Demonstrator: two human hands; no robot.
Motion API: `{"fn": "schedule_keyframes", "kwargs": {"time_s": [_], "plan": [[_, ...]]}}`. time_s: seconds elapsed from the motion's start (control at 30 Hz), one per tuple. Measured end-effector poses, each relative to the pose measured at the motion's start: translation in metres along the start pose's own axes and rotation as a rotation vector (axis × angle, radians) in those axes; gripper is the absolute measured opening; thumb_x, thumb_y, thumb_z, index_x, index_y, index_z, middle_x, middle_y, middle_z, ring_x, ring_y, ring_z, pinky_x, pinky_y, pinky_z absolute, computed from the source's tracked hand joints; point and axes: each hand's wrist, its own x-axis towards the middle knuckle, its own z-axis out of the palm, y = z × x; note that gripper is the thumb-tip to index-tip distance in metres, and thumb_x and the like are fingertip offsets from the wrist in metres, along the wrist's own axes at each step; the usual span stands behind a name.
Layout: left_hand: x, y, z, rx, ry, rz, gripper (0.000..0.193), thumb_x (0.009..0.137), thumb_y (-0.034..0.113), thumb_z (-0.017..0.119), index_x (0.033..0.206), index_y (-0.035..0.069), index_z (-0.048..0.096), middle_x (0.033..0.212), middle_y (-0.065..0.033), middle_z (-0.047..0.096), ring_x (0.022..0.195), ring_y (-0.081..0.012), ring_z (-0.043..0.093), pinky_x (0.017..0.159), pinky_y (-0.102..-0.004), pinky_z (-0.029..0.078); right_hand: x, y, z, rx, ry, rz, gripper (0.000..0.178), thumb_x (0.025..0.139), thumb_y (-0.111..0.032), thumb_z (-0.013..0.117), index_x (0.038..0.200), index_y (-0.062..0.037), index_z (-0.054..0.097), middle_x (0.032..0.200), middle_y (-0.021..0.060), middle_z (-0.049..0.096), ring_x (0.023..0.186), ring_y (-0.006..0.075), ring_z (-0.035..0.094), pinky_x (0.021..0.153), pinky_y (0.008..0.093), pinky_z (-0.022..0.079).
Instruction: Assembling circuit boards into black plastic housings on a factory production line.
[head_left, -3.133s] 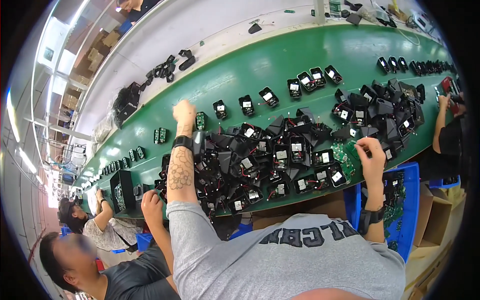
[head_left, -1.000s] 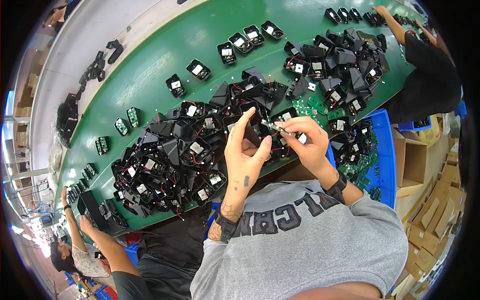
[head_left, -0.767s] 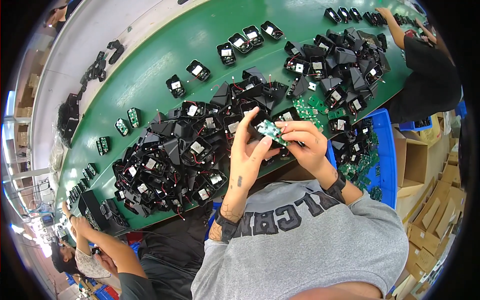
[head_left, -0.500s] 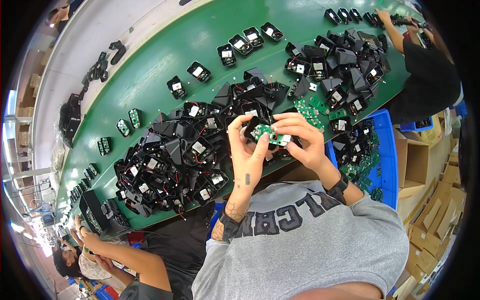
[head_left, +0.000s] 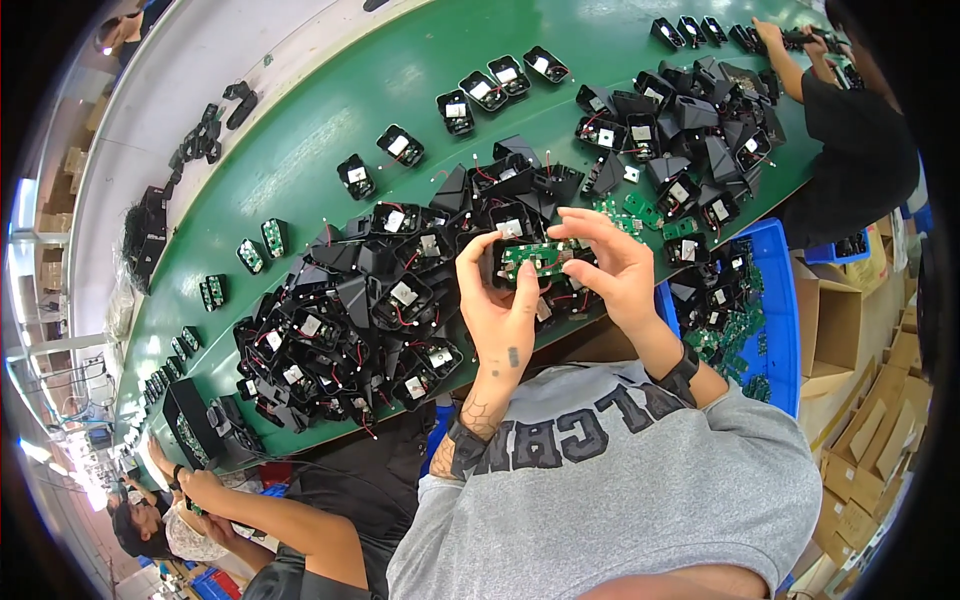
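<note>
A green circuit board lies across the opening of a black plastic housing, which is mostly hidden behind the board and my fingers. My left hand is closed around the left side of the housing, its thumb pressing on the board's face. On the other side, my right hand grips the right end of the board between thumb and fingers. Just beyond both hands is a heap of open black housings with red wires and white labels inside. Loose green boards lie past my right hand.
A second heap of black housings covers the right of the green table. Single housings stand in a spaced line along the far side. A blue bin with boards stands at right, beside cardboard boxes. Co-workers sit at both sides.
The board has turned from slanted to nearly level and sits flatter on the housing. My right thumb has shifted toward its end, and the right fingers have lifted a little.
</note>
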Motion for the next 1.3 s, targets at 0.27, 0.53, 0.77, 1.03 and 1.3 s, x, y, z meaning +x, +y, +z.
{"fn": "schedule_keyframes", "kwargs": {"time_s": [0.27,0.53,0.77,1.03,1.3], "plan": [[0.001,-0.007,-0.004,0.163,-0.02,0.045,0.042,0.088,0.001,0.063,0.125,0.001,0.045,0.113,-0.0091,0.052,0.093,-0.012,0.057,0.072,-0.0229,0.053,-0.001,0.013,-0.006,-0.176,-0.06,-0.074,0.02,0.077,0.004,0.071,0.097,-0.0008,0.07,0.106,0.009,0.067,0.122,0.0296,0.05,0.102,0.0422,0.039],[0.007,-0.014,-0.011,0.427,0.093,0.347,0.039,0.082,0.002,0.068,0.118,0.001,0.052,0.111,-0.0125,0.056,0.098,-0.0222,0.059,0.081,-0.0319,0.05,0.009,-0.031,0.002,-0.984,-0.138,-0.351,0.014,0.07,-0.011,0.077,0.084,-0.0117,0.073,0.089,0.0022,0.052,0.113,0.0294,0.042,0.099,0.0455,0.033],[0.009,-0.007,-0.01,0.636,0.013,0.651,0.043,0.077,-0.002,0.07,0.116,0.002,0.054,0.114,-0.0165,0.059,0.099,-0.031,0.062,0.084,-0.0372,0.052,0.023,-0.046,-0.002,-0.856,-0.326,-0.179,0.014,0.07,-0.01,0.076,0.082,-0.0062,0.069,0.096,0.0051,0.051,0.111,0.0282,0.041,0.095,0.0403,0.035],[0.007,-0.009,-0.012,0.664,-0.038,0.676,0.049,0.07,-0.004,0.072,0.116,0.004,0.056,0.116,-0.0145,0.059,0.099,-0.0313,0.064,0.079,-0.0373,0.056,0.028,-0.048,-0.001,-0.877,-0.397,-0.128,0.013,0.071,-0.011,0.074,0.081,-0.0035,0.068,0.096,0.0059,0.051,0.109,0.0281,0.042,0.094,0.0379,0.036],[0.004,-0.004,-0.013,0.71,-0.147,0.696,0.047,0.071,-0.004,0.07,0.115,0.004,0.057,0.114,-0.0149,0.06,0.099,-0.0307,0.064,0.077,-0.0357,0.056,0.039,-0.053,-0.01,-0.779,-0.551,0.073,0.013,0.073,-0.012,0.073,0.079,-0.0024,0.067,0.093,0.0067,0.052,0.1,0.0257,0.044,0.089,0.0352,0.039]]}}
